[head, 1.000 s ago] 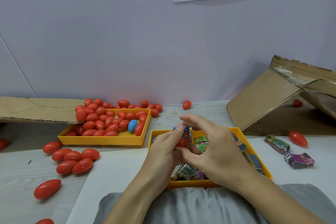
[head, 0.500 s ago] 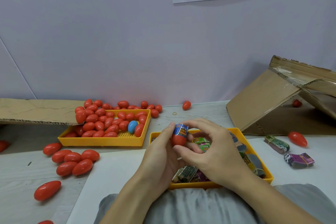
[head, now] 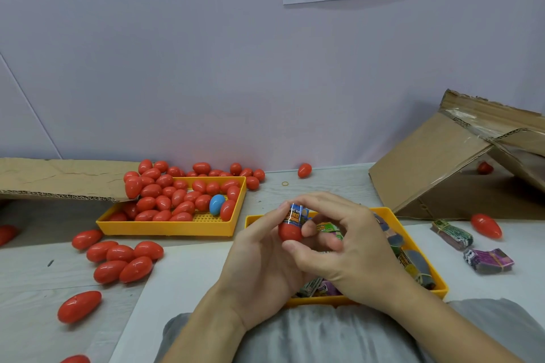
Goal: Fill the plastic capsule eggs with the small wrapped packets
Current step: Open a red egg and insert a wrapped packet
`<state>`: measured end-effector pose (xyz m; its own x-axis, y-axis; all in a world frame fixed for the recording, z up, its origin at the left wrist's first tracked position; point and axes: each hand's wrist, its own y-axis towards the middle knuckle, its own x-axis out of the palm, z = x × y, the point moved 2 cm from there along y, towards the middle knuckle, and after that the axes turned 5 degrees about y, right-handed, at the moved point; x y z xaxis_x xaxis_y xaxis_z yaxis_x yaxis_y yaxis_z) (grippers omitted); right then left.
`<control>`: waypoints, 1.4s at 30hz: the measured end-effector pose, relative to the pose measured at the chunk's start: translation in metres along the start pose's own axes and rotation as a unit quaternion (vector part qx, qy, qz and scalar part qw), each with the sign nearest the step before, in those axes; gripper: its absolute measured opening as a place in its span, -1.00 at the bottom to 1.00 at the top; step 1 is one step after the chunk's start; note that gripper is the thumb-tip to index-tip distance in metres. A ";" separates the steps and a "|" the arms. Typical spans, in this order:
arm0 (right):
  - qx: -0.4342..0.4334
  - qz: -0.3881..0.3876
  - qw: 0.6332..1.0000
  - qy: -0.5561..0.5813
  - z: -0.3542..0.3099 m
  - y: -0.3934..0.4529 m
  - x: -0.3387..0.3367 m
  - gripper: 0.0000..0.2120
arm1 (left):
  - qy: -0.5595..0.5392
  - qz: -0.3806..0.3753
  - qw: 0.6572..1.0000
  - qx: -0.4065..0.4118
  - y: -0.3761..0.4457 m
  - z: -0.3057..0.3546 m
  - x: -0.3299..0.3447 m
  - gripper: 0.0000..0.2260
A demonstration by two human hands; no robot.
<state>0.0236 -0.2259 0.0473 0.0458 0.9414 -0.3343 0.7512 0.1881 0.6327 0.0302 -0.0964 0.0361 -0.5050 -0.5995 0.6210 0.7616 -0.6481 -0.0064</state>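
Your left hand (head: pixel 259 256) grips the red plastic capsule egg half (head: pixel 290 231) with curled fingers, open end up. A small blue wrapped packet (head: pixel 295 214) stands in that half, its upper part protruding. Your right hand (head: pixel 348 247) pinches the packet top between forefinger and thumb, the other fingers curled. Both hands sit above the yellow plastic tray of wrapped packets (head: pixel 442 289), directly in front of you. A 2nd yellow perforated tray (head: pixel 165 228), to your left, holds many red eggs and 1 blue plastic egg (head: pixel 216 204). More red eggs (head: pixel 124 259) lie loose on the table left of the hands. 2 banded packet bundles (head: pixel 488 260) lie to the right, near a tilted cardboard box (head: pixel 442 162).
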 end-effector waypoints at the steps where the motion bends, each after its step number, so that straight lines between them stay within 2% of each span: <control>1: -0.001 0.000 1.000 0.001 0.000 0.000 0.000 -0.70 | 0.004 -0.006 1.000 -0.002 0.000 0.000 0.000 -0.73; 5: 0.013 0.018 1.000 0.007 0.002 -0.002 -0.001 -0.68 | 0.010 -0.010 1.000 0.000 0.002 -0.003 -0.003 -0.70; 13: 0.029 0.035 0.999 -0.007 0.012 -0.001 -0.002 -0.65 | 0.055 0.054 0.997 0.013 0.009 -0.006 -0.006 -0.61; 18: 0.027 0.044 0.998 -0.029 0.017 -0.001 -0.002 -0.65 | 0.075 0.078 0.994 0.016 0.011 -0.007 -0.006 -0.62; 29: 0.005 0.062 0.996 -0.067 0.016 -0.002 -0.001 -0.64 | 0.045 0.114 0.991 0.046 0.016 -0.010 -0.009 -0.61; 36: 0.016 0.064 0.997 -0.034 0.019 -0.002 0.000 -0.67 | 0.045 0.154 0.984 0.075 0.017 -0.010 -0.010 -0.71; 42: 0.038 0.037 0.999 0.002 0.022 -0.001 -0.003 -0.66 | 0.106 0.152 0.979 0.078 0.016 -0.009 -0.009 -0.61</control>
<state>0.0369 -0.2348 0.0324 0.1000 0.9529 -0.2865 0.7938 0.0972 0.6004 0.0431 -0.1050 0.0236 -0.3050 -0.8487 0.4321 0.9346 -0.3538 -0.0353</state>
